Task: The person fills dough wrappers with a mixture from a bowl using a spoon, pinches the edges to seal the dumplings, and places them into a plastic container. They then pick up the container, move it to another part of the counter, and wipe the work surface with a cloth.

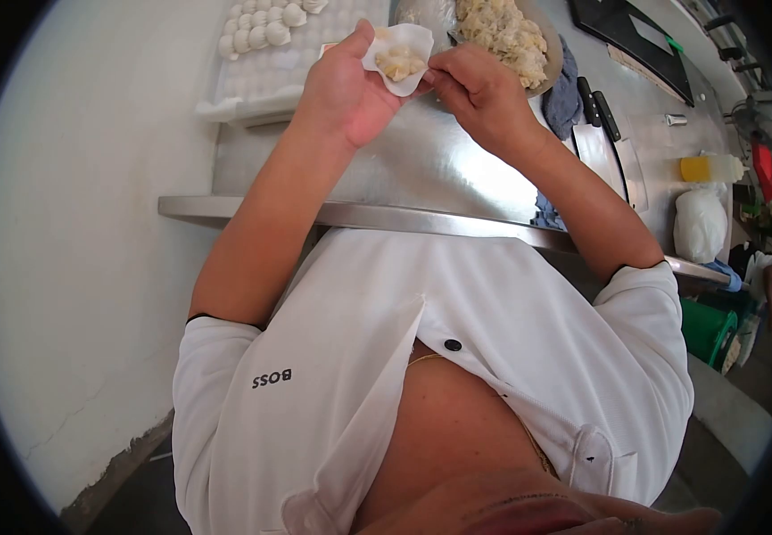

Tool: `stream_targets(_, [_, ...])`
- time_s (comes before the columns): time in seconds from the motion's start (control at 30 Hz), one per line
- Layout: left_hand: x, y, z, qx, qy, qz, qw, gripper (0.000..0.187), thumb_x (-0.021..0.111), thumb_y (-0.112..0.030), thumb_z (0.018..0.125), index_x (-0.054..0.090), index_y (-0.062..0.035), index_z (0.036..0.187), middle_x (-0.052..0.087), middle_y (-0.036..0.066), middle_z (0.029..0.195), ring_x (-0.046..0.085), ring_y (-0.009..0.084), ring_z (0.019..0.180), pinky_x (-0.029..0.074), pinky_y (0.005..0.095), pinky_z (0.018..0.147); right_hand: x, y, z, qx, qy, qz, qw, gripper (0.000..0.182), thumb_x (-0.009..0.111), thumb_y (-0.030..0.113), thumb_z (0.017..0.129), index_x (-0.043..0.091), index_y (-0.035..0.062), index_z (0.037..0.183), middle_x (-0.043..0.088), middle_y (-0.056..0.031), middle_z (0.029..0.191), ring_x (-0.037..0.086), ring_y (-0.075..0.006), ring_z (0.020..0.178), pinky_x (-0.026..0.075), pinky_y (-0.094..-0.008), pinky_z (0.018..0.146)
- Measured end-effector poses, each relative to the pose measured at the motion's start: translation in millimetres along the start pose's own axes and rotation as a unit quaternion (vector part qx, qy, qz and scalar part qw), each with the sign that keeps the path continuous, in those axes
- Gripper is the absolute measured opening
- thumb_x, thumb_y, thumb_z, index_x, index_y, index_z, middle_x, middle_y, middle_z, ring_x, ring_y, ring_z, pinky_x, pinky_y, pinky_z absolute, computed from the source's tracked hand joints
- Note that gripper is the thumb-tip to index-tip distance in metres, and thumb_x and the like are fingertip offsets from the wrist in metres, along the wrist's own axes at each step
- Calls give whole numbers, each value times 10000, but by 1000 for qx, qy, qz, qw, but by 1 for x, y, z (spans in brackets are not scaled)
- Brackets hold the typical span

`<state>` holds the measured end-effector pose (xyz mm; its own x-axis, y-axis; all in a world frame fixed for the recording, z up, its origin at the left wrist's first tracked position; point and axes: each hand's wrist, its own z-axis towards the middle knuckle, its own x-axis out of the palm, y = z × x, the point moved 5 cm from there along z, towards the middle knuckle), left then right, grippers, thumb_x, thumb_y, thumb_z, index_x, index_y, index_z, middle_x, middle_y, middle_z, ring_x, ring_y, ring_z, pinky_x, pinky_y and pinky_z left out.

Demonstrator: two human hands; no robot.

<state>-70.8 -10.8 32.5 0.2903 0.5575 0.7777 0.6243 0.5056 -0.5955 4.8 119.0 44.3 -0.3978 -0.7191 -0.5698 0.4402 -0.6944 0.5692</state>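
Note:
A thin white dumpling wrapper (419, 39) lies across the fingers of my left hand (343, 96), which supports it from below with the thumb raised at its left side. Pale, chunky filling (399, 64) sits in the middle of the wrapper. My right hand (486, 96) pinches the wrapper's right edge between thumb and fingers. Just beyond the right hand stands a bowl heaped with filling (503, 37), and a clear plastic bag (428, 14) is beside it. Left of my hands, rows of finished white dumplings (265, 28) rest on a dimpled white tray (265, 87).
The steel table (386, 169) meets a white wall (82, 205) on the left. Two black-handled knives (602, 111), a blue-grey cloth (564, 94), a yellow squeeze bottle (707, 168), a white bag (701, 223) and a black scale-like device (640, 40) are on the right.

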Motion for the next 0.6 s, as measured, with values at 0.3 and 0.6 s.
stream_targets(0.3, [-12,9,-5,-16,-40,187,981,377,509,-334,1010,539,-18,1213,635,118,1134,626,273,1038,482,378,792,2,-27,-1,190,31,125,973,174,630,185,916,652,23,974,641,-100,808,623,-233,724,485,-333,635])
stream_targets(0.6, [-16,14,-9,-5,-68,255,965,386,519,-307,1001,569,39,1166,667,116,1047,668,227,856,501,325,677,12,-38,-5,166,105,114,974,235,633,215,917,654,-12,976,651,-96,800,597,-170,682,475,-308,632])
